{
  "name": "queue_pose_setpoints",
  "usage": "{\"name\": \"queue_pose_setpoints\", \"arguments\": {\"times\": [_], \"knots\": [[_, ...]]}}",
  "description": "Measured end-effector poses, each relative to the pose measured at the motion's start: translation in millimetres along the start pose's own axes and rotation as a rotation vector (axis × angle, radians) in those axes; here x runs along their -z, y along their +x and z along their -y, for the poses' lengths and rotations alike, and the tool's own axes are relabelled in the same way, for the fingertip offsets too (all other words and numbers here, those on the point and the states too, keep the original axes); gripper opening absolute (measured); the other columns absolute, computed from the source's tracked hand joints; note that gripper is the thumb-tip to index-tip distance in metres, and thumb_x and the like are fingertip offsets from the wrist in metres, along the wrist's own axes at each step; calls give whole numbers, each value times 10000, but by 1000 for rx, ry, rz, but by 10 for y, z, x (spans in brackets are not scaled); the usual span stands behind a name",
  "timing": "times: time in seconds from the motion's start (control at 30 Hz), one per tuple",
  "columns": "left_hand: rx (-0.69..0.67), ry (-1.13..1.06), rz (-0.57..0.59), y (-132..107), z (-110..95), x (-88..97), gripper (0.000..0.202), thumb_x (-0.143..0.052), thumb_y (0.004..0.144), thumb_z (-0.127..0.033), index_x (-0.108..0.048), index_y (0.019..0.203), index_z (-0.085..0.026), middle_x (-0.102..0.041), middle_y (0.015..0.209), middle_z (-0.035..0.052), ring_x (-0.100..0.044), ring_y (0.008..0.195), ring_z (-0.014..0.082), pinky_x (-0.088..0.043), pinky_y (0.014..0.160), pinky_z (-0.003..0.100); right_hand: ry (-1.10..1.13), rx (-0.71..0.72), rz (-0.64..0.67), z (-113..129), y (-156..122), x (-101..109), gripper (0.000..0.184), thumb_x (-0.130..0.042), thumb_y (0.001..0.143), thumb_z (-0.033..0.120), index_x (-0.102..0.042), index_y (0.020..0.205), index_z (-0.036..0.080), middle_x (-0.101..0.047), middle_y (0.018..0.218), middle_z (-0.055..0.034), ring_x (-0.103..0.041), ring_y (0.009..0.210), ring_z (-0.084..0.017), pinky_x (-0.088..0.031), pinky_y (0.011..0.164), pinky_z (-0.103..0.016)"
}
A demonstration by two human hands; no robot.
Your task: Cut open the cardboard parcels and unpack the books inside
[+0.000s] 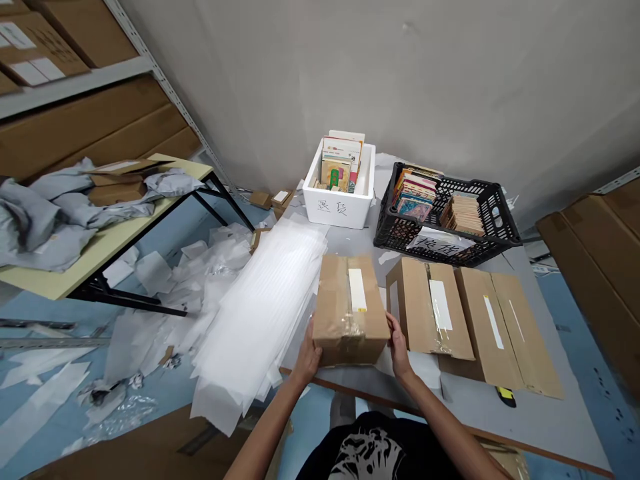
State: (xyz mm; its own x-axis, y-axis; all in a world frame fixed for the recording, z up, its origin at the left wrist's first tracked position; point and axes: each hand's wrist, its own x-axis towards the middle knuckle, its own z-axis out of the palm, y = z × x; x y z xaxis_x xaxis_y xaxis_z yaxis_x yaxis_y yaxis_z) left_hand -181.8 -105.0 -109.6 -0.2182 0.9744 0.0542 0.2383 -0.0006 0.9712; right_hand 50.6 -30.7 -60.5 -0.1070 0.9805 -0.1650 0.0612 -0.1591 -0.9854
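Observation:
A taped cardboard box point(333, 293) with a white label on top sits at the front of the grey table, between my hands. My left hand point(307, 353) presses against its left side near the front corner. On the opposite side, my right hand point(399, 347) grips the right face, fingers reaching along it. The box's underside is hidden, so I cannot tell whether it rests on the table or is slightly lifted. To its right stand a second taped box point(417, 300) and a larger carton point(523, 333). A stack of white foam sheets point(265, 300) lies to the left.
Behind are a white foam bin point(335, 209) and a black crate point(400, 233), both holding books. A yellow and black cutter point(507, 396) lies near the table's front edge. Loose packing sheets point(155, 273) litter the floor beside a yellow-topped table point(55, 283) with grey bags.

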Motion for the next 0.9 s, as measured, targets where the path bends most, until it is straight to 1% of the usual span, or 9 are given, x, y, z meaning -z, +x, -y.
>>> {"name": "queue_pose_setpoints", "arguments": {"times": [0.1,0.2,0.27,0.33,0.43,0.5,0.6,0.77,0.9], "knots": [[91,-29,144,-522,241,95,772,-486,823,-620,-318,1464,-225,-309,1529,136,-274,1413,315,-219,1163,498,70,-129,40,-109,-200,101,648,-376,838,709,-567,1240,238,-585,1310,-108,-534,1221,-269,-432,1008,-432],[169,-123,197,-717,140,185,681,-435,857,-611,-369,1435,-256,-353,1513,104,-323,1393,299,-267,1146,477,-27,-263,6,-170,-228,132,668,-463,815,690,-542,1292,228,-530,1380,-111,-473,1284,-267,-391,1052,-430],[257,-160,97,-581,-42,181,665,-371,877,-627,-372,1428,-256,-351,1517,90,-326,1393,286,-300,1132,457,-98,-301,-21,-182,-146,90,753,-511,779,698,-488,1365,226,-460,1447,-99,-405,1340,-270,-341,1094,-420],[379,-146,-33,-271,-240,115,664,-358,890,-616,-324,1449,-259,-300,1544,75,-292,1411,270,-320,1123,435,-125,-315,-24,-169,-6,8,805,-510,774,703,-426,1421,232,-402,1492,-72,-357,1373,-264,-306,1119,-405],[499,-121,-46,278,-471,-46,696,-372,887,-619,-300,1463,-235,-275,1553,83,-282,1415,269,-295,1139,439,-116,-341,-6,-108,214,-125,811,-463,799,705,-383,1449,226,-380,1502,-57,-350,1380,-262,-299,1122,-413],[431,-119,-3,527,-556,-140,704,-433,878,-591,-279,1473,-247,-308,1540,75,-297,1410,258,-276,1151,431,-130,-349,-5,-61,292,-182,809,-459,800,703,-401,1438,210,-428,1471,-72,-389,1355,-273,-315,1109,-422],[261,-60,30,598,-592,-195,709,-467,884,-531,-221,1490,-257,-318,1535,70,-286,1415,239,-247,1164,424,-189,-285,-42,-33,214,-208,808,-482,797,683,-400,1431,189,-530,1386,-105,-493,1268,-295,-366,1060,-436],[-114,133,6,247,-495,-79,711,-377,911,-521,-157,1505,-198,-328,1512,146,-309,1396,292,-290,1126,474,-200,74,-198,-110,-212,-206,711,-467,851,595,-376,1413,168,-537,1349,-139,-508,1225,-289,-391,1016,-462],[-320,238,-81,62,-405,-5,788,-327,895,-588,-103,1509,-147,-347,1476,199,-355,1362,328,-334,1085,498,-170,217,-198,-92,-353,-221,653,-459,867,562,-391,1386,173,-575,1266,-141,-549,1146,-289,-429,959,-463]]}}
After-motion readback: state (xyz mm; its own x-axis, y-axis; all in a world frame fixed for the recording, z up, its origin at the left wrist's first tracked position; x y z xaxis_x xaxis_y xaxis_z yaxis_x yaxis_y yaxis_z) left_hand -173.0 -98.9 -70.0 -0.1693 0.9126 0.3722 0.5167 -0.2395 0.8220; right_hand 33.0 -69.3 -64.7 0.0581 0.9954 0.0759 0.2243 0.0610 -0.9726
